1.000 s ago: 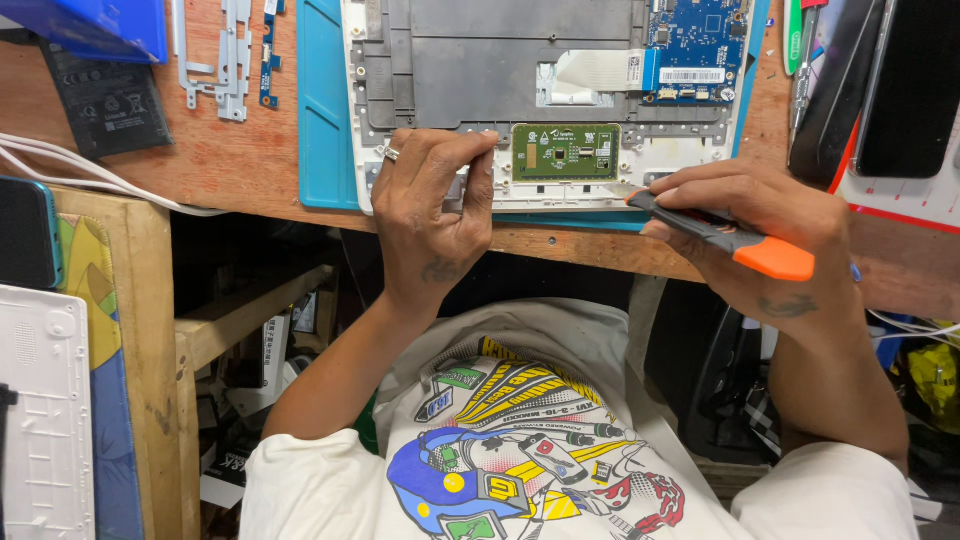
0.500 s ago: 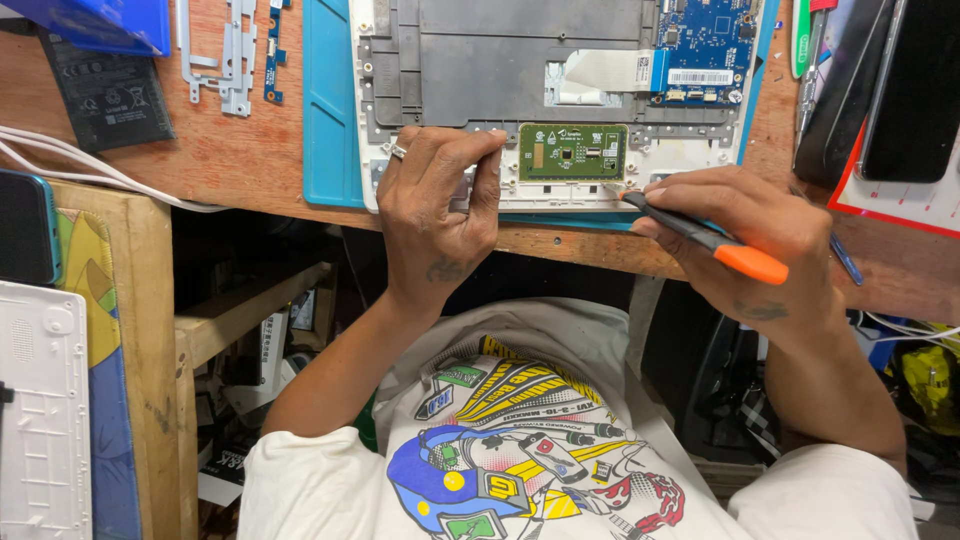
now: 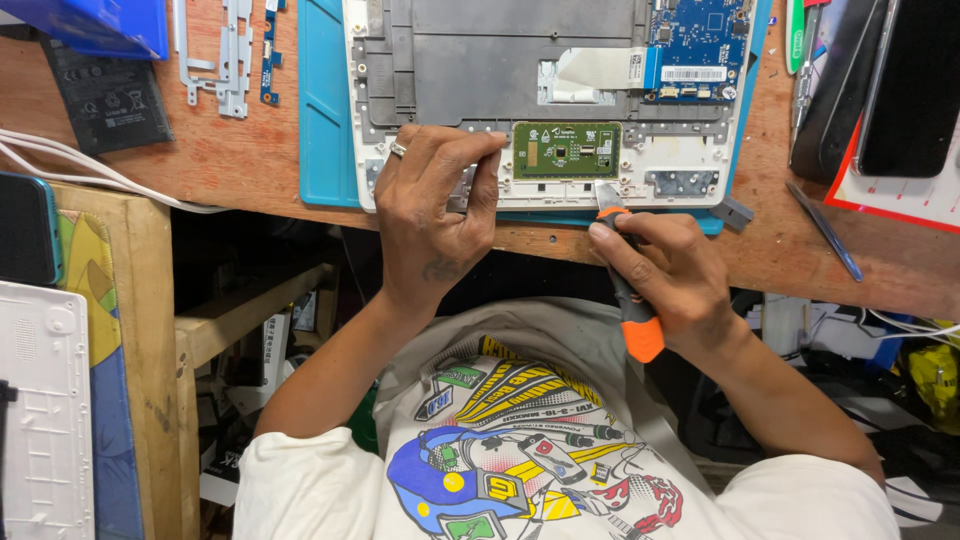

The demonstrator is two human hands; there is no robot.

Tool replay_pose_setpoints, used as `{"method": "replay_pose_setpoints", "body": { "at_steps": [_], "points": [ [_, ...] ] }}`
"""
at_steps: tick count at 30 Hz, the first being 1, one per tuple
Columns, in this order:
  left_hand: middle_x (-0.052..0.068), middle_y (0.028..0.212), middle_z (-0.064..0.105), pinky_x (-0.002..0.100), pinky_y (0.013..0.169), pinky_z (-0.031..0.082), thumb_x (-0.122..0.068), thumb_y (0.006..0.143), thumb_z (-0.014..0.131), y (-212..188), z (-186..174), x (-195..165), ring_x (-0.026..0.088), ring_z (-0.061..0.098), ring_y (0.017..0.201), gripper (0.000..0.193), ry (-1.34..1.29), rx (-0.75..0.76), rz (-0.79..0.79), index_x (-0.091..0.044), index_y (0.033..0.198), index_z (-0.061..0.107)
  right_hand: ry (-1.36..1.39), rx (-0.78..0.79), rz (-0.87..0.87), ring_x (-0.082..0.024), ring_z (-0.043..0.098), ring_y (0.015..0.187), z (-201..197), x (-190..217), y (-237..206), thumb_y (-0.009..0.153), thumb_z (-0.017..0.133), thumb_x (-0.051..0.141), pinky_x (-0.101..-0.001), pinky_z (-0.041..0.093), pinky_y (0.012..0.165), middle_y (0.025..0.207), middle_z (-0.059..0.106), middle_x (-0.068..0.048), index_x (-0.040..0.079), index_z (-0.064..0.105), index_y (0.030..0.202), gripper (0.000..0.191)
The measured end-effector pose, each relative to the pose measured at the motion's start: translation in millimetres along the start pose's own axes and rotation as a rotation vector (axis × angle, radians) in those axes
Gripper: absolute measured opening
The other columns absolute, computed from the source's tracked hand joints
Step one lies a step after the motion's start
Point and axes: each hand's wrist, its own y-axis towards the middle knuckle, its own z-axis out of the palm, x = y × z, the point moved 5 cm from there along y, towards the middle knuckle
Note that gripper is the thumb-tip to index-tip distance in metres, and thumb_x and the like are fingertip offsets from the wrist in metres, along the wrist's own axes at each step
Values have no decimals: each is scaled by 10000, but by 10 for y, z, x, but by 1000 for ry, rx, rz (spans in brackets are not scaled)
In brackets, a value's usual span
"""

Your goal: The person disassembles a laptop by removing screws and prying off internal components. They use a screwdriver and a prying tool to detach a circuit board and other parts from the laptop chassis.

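Observation:
An opened white laptop base [image 3: 700, 165] lies on a teal mat [image 3: 325, 110] at the wooden bench's near edge. It shows a grey metal plate [image 3: 480, 60], a blue circuit board [image 3: 700, 35] and a green touchpad board [image 3: 565, 150]. My left hand [image 3: 435, 215] presses on the case's near edge, just left of the green board, a ring on one finger. My right hand [image 3: 665, 270] grips an orange-and-black knife [image 3: 630, 300], its blade tip at the case's edge below the green board.
A black battery [image 3: 110, 100] and metal brackets [image 3: 225, 60] lie at the back left. Dark devices [image 3: 880, 80], a screwdriver [image 3: 800, 50] and a blue pen [image 3: 825, 230] sit right. A white panel [image 3: 40, 420] and a phone [image 3: 25, 230] rest on a wooden stand at left.
My right hand has turned the knife from lying sideways to pointing up at the case's near edge. The left hand has stayed pressed on the case.

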Motion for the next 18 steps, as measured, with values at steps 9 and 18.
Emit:
{"method": "replay_pose_setpoints", "body": {
  "at_steps": [9,18],
  "points": [
    [49,1014,693,357,830,530,10,973,756,-16,17,31,209,664,952,166,-4,-5,-4,-73,1105,699,-95,-3,-9,-297,596,1091,124,10,-66,839,833,-7,-393,541,896,1223,576,-121,39,703,1308,488],
    [51,1012,688,354,816,533,11,969,756,-1,21,13,210,658,949,171,-7,-3,0,-70,1108,697,133,-70,128,-271,723,1025,-203,-64,173,917,833,-52,-320,595,838,1141,684,-151,0,652,1190,332]
  ]
}}
